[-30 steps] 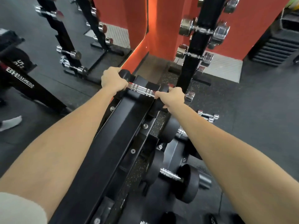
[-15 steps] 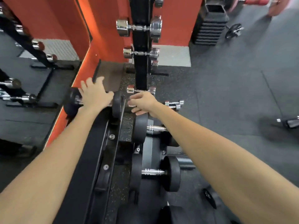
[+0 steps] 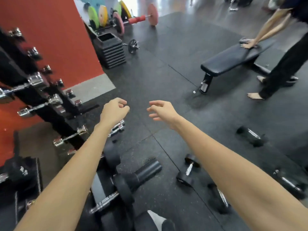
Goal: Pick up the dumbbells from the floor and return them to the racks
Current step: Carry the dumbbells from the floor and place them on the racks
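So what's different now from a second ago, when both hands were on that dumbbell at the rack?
Both hands have let go of it. The left hand and right hand now hang empty, and the view has swung right onto the open floor. Several black dumbbells lie there unracked. The chrome rack stands where it was.

Both arms outstretched, left hand [image 3: 115, 110] loosely curled, right hand [image 3: 162, 110] empty, fingers [image 3: 154, 104] spread
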The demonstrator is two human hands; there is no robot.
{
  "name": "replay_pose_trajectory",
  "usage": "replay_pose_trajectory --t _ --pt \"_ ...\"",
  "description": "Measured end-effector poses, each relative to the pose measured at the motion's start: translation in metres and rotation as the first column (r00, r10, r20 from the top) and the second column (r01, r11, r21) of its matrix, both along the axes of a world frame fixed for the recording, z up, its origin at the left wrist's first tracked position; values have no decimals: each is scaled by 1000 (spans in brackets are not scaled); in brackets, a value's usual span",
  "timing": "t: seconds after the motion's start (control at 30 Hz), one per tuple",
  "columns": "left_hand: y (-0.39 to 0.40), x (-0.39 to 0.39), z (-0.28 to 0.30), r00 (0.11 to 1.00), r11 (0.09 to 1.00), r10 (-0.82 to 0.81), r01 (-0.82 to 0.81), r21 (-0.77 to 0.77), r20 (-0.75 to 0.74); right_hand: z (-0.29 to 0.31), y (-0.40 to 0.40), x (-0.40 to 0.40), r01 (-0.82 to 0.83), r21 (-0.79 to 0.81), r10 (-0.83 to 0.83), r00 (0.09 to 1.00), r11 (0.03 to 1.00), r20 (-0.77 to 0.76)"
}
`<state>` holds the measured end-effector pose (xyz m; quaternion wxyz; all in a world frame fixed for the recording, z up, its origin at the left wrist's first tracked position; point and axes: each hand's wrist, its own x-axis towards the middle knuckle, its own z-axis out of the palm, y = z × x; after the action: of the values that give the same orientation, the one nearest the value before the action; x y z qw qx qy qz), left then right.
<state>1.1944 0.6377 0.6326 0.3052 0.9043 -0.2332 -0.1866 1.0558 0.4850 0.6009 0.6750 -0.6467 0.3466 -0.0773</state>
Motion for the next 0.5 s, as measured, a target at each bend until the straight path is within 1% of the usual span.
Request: replay_pose_trajectory --t 0.13,0.23,0.37,0.5 --pt "-101 -92 18 989 988 -151 151 -27 9 18 -74 -118 168 -21 -166 984 986 58" --pt "-172 -174 26 964 963 -264 264 -45 16 29 -125 -216 308 -42 -303 948 951 96" --pt "-256 -296 31 904 902 -426 427 -65 24 38 -176 -347 497 -55 -486 863 866 139" --pt "-314 -418 35 812 810 -584 583 -63 14 43 -206 -471 631 -53 -620 771 774 145"
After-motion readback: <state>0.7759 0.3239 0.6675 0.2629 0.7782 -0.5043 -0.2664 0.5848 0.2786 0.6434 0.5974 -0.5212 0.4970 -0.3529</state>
